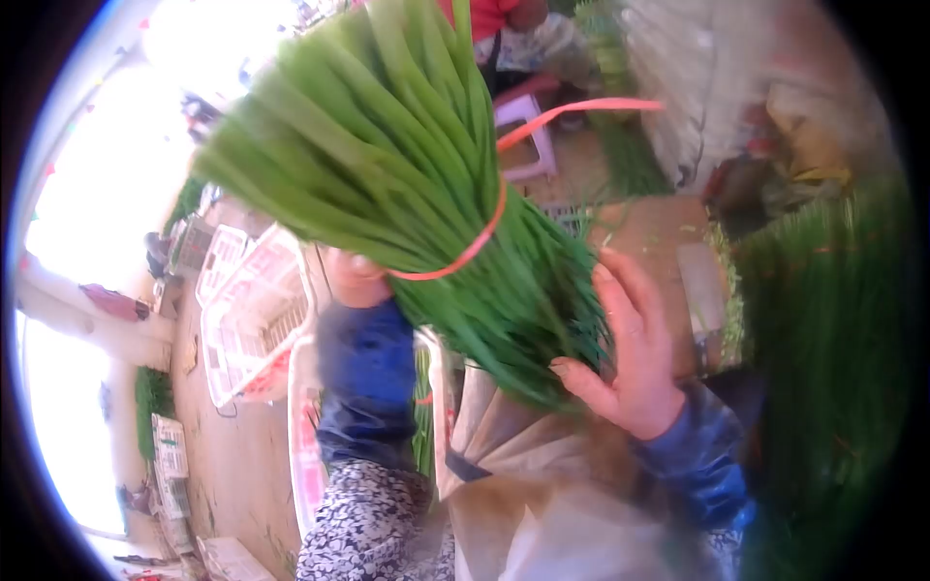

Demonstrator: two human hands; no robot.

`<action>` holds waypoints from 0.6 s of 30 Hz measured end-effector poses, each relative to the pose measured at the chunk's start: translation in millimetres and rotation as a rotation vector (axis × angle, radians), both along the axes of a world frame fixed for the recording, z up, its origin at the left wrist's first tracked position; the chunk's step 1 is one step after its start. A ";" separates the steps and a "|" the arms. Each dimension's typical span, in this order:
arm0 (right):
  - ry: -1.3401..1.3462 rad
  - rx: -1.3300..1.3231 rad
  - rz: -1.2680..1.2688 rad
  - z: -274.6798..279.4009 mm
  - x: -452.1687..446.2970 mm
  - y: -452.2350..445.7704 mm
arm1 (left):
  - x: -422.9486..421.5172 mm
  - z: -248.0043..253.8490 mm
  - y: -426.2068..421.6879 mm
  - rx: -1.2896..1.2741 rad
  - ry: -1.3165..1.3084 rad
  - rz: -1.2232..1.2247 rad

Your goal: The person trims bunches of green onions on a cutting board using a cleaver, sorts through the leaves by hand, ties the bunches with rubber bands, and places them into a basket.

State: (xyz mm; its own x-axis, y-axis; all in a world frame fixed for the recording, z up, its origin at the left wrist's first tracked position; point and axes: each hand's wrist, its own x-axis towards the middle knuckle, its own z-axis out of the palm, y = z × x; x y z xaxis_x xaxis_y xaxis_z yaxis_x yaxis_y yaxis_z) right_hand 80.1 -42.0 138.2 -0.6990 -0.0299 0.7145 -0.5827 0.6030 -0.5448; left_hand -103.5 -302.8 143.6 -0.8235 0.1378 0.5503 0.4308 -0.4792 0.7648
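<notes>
A large bunch of garlic chives (436, 194) is held up slantwise in front of me, its leafy end blurred at the upper left. A pink-red tie band (475, 252) goes round its middle, with a loose end sticking out to the right. My left hand (354, 276) grips the bunch from underneath, most of its fingers hidden behind the leaves. At the lower right end, my right hand (635, 349) cups the bundle, with the thumb on one side and the fingers on the other.
White and pink plastic baskets (257, 324) stand at the left. A board with a pale blade-like plate (700, 286) lies at the right, beside a big heap of greens (833, 368). Behind are a purple stool (528, 140) and a person in red (484, 15).
</notes>
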 end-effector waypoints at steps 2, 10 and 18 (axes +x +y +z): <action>0.096 -0.081 0.023 7.0 -8.5 4.7 | -4.7 60.1 7.1 -0.224 0.021 -0.203; -0.760 -0.973 0.510 -48.9 4.6 -32.8 | 48.5 90.0 22.1 -0.969 -0.292 -0.638; -0.910 -1.343 0.512 -87.8 9.3 -80.2 | 66.3 -11.3 -20.9 -0.991 -0.176 -0.456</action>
